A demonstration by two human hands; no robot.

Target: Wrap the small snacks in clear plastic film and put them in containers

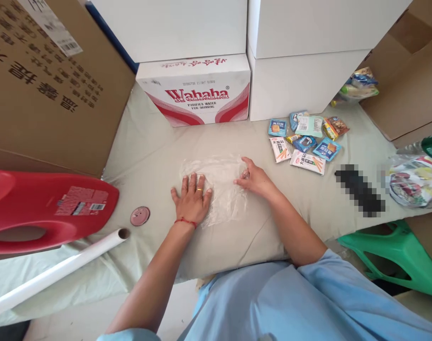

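A thin clear plastic bag (pixel 226 199) lies spread and wrinkled on the cloth-covered table. My left hand (pixel 192 199) rests flat on its left part, fingers spread, with a ring and a red string bracelet on that arm. At the bag's upper right edge, my right hand (pixel 254 180) has its fingers curled around a crumpled bit of the plastic. Beyond it to the right is a loose group of small snack packets (pixel 304 137) in blue, white and mint wrappers. A round pink disc (pixel 139 216) lies left of my left hand.
A Wahaha water carton (pixel 198 94) and white boxes (pixel 308 85) line the back. On the left are a red jug (pixel 77 199), a white roll (pixel 59 274) and a cardboard box (pixel 48 109). A filled plastic bag (pixel 412 182) and a green stool (pixel 396 255) are right.
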